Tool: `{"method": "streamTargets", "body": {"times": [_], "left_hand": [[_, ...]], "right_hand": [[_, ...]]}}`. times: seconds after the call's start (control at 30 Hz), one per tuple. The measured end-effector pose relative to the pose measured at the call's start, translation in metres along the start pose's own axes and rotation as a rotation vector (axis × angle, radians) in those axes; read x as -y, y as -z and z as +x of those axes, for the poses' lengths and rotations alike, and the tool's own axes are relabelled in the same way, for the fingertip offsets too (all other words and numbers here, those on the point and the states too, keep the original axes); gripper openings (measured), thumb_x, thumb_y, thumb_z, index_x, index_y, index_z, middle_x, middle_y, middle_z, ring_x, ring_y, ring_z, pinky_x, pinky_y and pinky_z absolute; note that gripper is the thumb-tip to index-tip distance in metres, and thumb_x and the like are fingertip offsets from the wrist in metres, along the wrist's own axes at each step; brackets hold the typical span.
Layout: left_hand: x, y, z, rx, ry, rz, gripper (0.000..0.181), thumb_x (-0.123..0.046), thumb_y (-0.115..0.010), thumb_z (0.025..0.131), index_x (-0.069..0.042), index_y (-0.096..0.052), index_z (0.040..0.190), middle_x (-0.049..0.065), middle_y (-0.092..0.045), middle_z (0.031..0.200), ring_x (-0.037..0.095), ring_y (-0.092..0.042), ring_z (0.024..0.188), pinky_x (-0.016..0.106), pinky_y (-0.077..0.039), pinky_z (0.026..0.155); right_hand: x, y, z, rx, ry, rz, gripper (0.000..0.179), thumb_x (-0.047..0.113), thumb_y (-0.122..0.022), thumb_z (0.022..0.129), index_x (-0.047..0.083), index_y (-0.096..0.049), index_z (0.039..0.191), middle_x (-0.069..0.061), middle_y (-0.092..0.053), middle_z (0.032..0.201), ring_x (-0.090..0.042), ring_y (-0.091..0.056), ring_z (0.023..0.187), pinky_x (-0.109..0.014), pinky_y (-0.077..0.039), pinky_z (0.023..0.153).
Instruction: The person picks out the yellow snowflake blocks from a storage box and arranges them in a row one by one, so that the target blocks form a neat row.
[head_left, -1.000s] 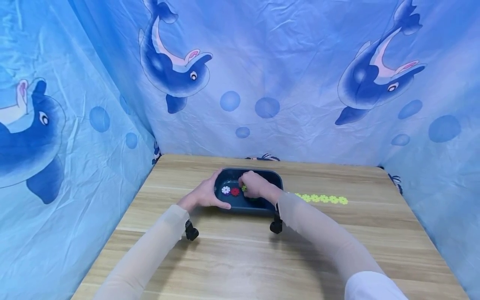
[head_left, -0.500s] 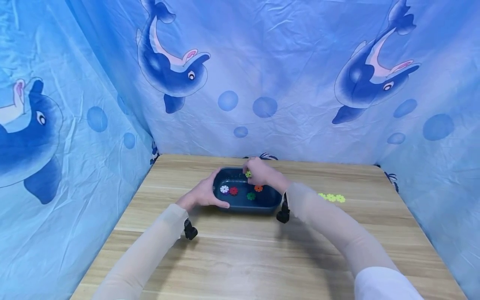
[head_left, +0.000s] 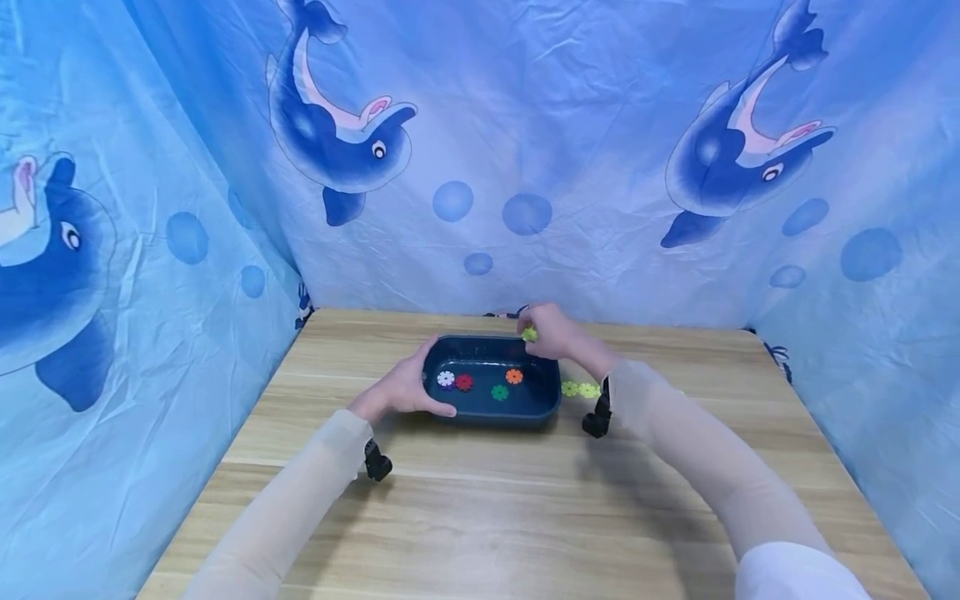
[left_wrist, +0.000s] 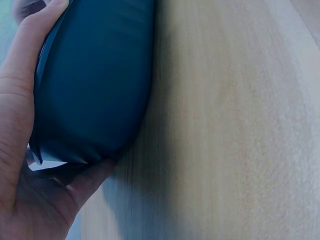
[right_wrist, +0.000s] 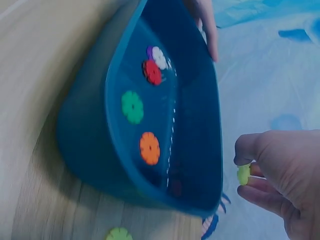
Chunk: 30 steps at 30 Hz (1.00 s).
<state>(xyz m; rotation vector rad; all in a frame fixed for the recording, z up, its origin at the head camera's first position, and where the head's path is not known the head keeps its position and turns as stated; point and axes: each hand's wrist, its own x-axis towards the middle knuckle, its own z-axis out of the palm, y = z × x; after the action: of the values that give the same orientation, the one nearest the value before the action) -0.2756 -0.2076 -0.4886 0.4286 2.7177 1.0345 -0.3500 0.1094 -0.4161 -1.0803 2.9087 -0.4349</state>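
Observation:
A dark blue plastic tub (head_left: 491, 417) rests on the table, holding several flower-shaped plastic pieces. My left hand (head_left: 408, 385) grips the tub's left end, its thumb along the front rim and fingers round the far side; the left wrist view shows that hand (left_wrist: 30, 115) against the tub wall (left_wrist: 100, 75). Inside lie a white piece (head_left: 446, 378) over a purple one, a red piece (head_left: 464, 382), a green piece (head_left: 500, 392) and an orange piece (head_left: 513, 377). Above the tub's back right corner, my right hand (head_left: 553, 332) pinches a yellow-green flower piece (right_wrist: 243, 174) between thumb and fingers.
Yellow-green flower pieces (head_left: 580, 389) lie in a row on the wooden table (head_left: 480, 517) right of the tub, partly hidden by the right forearm. A blue dolphin-print curtain (head_left: 480, 150) hangs behind the table and along both sides.
My right hand has risen out of the tub with the yellow-green piece and moved right, toward the back right corner, uncovering the green and orange pieces. The left hand keeps its grip.

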Motion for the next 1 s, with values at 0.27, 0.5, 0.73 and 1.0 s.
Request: {"method": "streamTargets", "body": {"times": [0.27,0.5,0.73,1.0], "left_hand": [[0.000,0.000,0.000,-0.003,-0.006,0.016,0.146,-0.052,-0.100,0.067,-0.013,-0.006,0.172,0.022,-0.031,0.173,0.044,-0.036,0.157,0.064,-0.033,0.127],[0.000,0.000,0.000,-0.005,-0.006,0.007,0.146,-0.050,-0.100,0.067,-0.012,-0.006,0.172,0.023,-0.031,0.173,0.045,-0.036,0.157,0.065,-0.033,0.127],[0.001,0.001,0.000,-0.005,-0.007,0.008,0.146,-0.049,-0.100,0.068,-0.011,-0.005,0.172,0.023,-0.032,0.172,0.045,-0.036,0.157,0.065,-0.033,0.127],[0.001,0.001,0.000,0.001,-0.004,0.012,0.145,-0.050,-0.099,0.068,-0.011,-0.005,0.172,0.023,-0.032,0.172,0.045,-0.037,0.156,0.066,-0.033,0.127]], "right_hand": [[-0.023,0.010,-0.016,-0.049,-0.054,0.033,0.029,0.006,-0.077,0.087,-0.003,-0.076,0.115,-0.019,-0.076,0.118,-0.037,-0.071,0.113,-0.051,-0.060,0.099],[-0.048,0.012,-0.032,-0.052,-0.092,0.030,0.027,0.007,-0.081,0.088,-0.004,-0.075,0.112,-0.021,-0.076,0.114,-0.038,-0.071,0.110,-0.053,-0.060,0.099],[-0.068,0.013,-0.049,-0.047,-0.124,0.021,0.028,0.006,-0.081,0.087,-0.005,-0.075,0.112,-0.022,-0.074,0.110,-0.039,-0.070,0.106,-0.053,-0.061,0.095],[-0.089,0.011,-0.069,-0.048,-0.179,0.038,0.028,0.005,-0.080,0.086,-0.006,-0.074,0.111,-0.023,-0.074,0.110,-0.039,-0.069,0.104,-0.055,-0.060,0.095]]}}
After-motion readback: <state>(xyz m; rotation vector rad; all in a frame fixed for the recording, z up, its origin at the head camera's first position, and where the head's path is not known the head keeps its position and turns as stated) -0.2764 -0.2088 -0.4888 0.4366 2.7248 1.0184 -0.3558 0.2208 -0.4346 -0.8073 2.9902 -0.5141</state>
